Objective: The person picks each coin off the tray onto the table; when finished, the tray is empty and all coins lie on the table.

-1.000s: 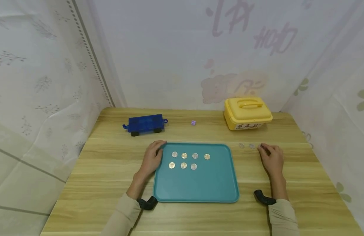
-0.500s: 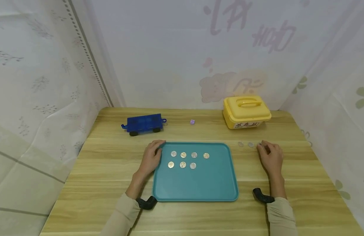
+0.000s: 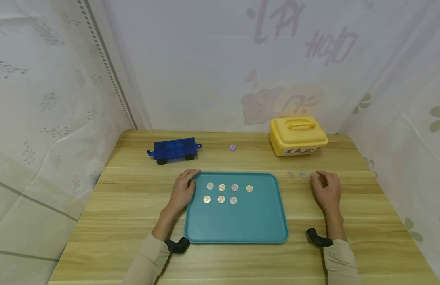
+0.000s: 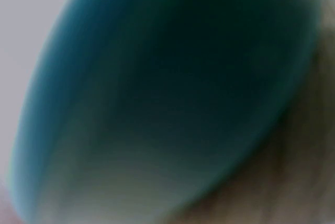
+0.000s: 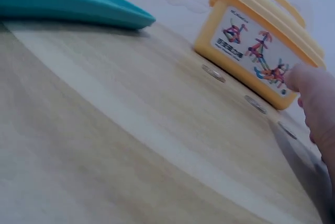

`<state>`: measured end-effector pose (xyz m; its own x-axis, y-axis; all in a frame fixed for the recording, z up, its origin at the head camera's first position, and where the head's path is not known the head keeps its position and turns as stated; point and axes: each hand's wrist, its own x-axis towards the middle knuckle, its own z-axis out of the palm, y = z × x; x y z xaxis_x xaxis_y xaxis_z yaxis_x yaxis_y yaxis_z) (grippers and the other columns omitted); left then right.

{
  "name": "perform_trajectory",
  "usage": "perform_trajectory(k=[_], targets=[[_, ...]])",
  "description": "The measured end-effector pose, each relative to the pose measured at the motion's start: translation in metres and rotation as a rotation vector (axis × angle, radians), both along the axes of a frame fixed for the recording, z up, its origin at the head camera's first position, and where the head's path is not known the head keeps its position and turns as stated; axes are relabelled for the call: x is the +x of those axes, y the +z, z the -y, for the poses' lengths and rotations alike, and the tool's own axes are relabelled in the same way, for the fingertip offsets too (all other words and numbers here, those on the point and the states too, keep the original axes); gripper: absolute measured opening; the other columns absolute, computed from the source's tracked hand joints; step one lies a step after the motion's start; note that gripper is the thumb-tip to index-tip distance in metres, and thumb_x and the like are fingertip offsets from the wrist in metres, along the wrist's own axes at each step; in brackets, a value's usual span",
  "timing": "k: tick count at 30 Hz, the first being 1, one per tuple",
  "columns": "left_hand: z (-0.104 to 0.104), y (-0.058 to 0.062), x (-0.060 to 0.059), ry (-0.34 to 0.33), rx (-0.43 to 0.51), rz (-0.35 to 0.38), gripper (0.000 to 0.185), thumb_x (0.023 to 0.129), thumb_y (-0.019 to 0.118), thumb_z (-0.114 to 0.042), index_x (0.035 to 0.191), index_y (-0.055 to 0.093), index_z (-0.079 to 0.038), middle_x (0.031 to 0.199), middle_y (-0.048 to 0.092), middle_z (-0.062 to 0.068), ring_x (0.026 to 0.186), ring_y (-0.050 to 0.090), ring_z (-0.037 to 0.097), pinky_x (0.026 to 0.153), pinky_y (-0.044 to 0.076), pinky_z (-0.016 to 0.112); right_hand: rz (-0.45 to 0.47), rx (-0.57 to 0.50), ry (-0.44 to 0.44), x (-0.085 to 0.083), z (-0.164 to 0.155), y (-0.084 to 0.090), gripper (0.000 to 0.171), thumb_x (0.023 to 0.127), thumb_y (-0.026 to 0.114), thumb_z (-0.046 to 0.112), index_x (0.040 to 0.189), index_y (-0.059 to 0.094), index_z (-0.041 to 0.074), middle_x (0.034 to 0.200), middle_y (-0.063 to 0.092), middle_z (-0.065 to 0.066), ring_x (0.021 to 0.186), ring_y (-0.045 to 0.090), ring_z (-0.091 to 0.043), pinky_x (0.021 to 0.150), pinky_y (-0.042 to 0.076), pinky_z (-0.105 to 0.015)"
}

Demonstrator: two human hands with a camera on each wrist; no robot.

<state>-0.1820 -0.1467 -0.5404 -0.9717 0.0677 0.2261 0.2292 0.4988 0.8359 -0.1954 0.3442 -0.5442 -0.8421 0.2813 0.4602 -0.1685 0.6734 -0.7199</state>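
My left hand grips the upper left corner of a teal tray, thumb at the left rim and fingers at the corner. In the left wrist view the tray is a dark blur. On it lie several gold and silver round coins in two rows. To the right of the tray, my right hand hovers with loosely bent fingers by a row of three coins on the table. The right wrist view shows the near coin lying flat under the raised thumb.
A yellow lidded box with a handle stands at the back right. At the back left is a blue wheeled toy wagon, with a small purple dice-like cube between them. The wooden table meets curtain-like walls behind.
My right hand's fingertips have lifted slightly and parted by the rightmost coin. My left hand, the tray and the coins on it keep their places; the view shifts slightly.
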Motion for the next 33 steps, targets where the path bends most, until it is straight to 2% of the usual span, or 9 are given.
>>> perform_trajectory(k=[4, 9, 15, 19, 25, 29, 33], targets=[[0.0, 0.0, 0.0, 0.001, 0.004, -0.01, 0.036, 0.098, 0.053, 0.003, 0.132, 0.063, -0.004, 0.132, 0.062, 0.012, 0.122, 0.055, 0.032, 0.102, 0.045, 0.049, 0.006, 0.02, 0.103, 0.001, 0.013, 0.001, 0.028, 0.088, 0.072, 0.011, 0.111, 0.069, -0.004, 0.105, 0.062, -0.022, 0.094, 0.051, -0.016, 0.081, 0.037, -0.027], [0.0, -0.002, 0.0, 0.001, 0.004, -0.016, 0.036, 0.097, 0.053, 0.004, 0.132, 0.064, -0.004, 0.131, 0.063, 0.012, 0.121, 0.055, 0.032, 0.1, 0.046, 0.048, 0.038, 0.039, 0.215, 0.006, 0.042, 0.009, 0.028, 0.087, 0.074, 0.013, 0.111, 0.07, -0.002, 0.106, 0.063, -0.019, 0.1, 0.051, -0.029, 0.087, 0.035, -0.039], [0.0, -0.002, 0.0, 0.001, 0.003, -0.02, 0.036, 0.098, 0.053, 0.003, 0.132, 0.064, -0.004, 0.131, 0.063, 0.012, 0.121, 0.055, 0.031, 0.102, 0.045, 0.048, -0.05, 0.149, 0.406, 0.012, 0.086, 0.016, 0.029, 0.08, 0.078, 0.005, 0.107, 0.071, -0.001, 0.103, 0.066, -0.015, 0.098, 0.054, -0.029, 0.087, 0.038, -0.04], [0.0, -0.001, 0.0, 0.008, 0.003, -0.024, 0.036, 0.097, 0.054, 0.003, 0.131, 0.064, -0.004, 0.131, 0.063, 0.012, 0.12, 0.056, 0.032, 0.101, 0.045, 0.048, -0.083, 0.25, 0.508, 0.02, 0.119, 0.022, 0.031, 0.078, 0.082, 0.009, 0.106, 0.072, 0.001, 0.1, 0.068, -0.011, 0.098, 0.058, -0.028, 0.087, 0.042, -0.042], [0.0, 0.001, -0.001, 0.006, 0.004, -0.024, 0.036, 0.098, 0.054, 0.003, 0.132, 0.064, -0.004, 0.131, 0.063, 0.012, 0.12, 0.055, 0.031, 0.102, 0.044, 0.048, -0.029, 0.323, 0.599, 0.035, 0.163, 0.028, 0.03, 0.081, 0.083, 0.021, 0.106, 0.074, 0.008, 0.102, 0.07, -0.004, 0.099, 0.058, -0.023, 0.087, 0.046, -0.046], [0.0, 0.0, 0.0, 0.01, 0.001, -0.018, 0.036, 0.098, 0.053, 0.002, 0.132, 0.064, -0.005, 0.131, 0.063, 0.012, 0.119, 0.055, 0.031, 0.102, 0.044, 0.049, 0.008, 0.378, 0.636, 0.041, 0.184, 0.023, 0.028, 0.082, 0.082, 0.026, 0.106, 0.075, 0.012, 0.102, 0.07, -0.002, 0.099, 0.06, -0.021, 0.087, 0.048, -0.045], [0.001, 0.0, 0.0, 0.011, -0.002, -0.015, 0.036, 0.098, 0.053, 0.002, 0.132, 0.064, -0.005, 0.131, 0.062, 0.012, 0.119, 0.055, 0.032, 0.101, 0.045, 0.049, 0.034, 0.465, 0.638, 0.044, 0.199, 0.016, 0.027, 0.084, 0.08, 0.033, 0.105, 0.076, 0.016, 0.1, 0.069, 0.002, 0.096, 0.061, -0.017, 0.085, 0.051, -0.04]])
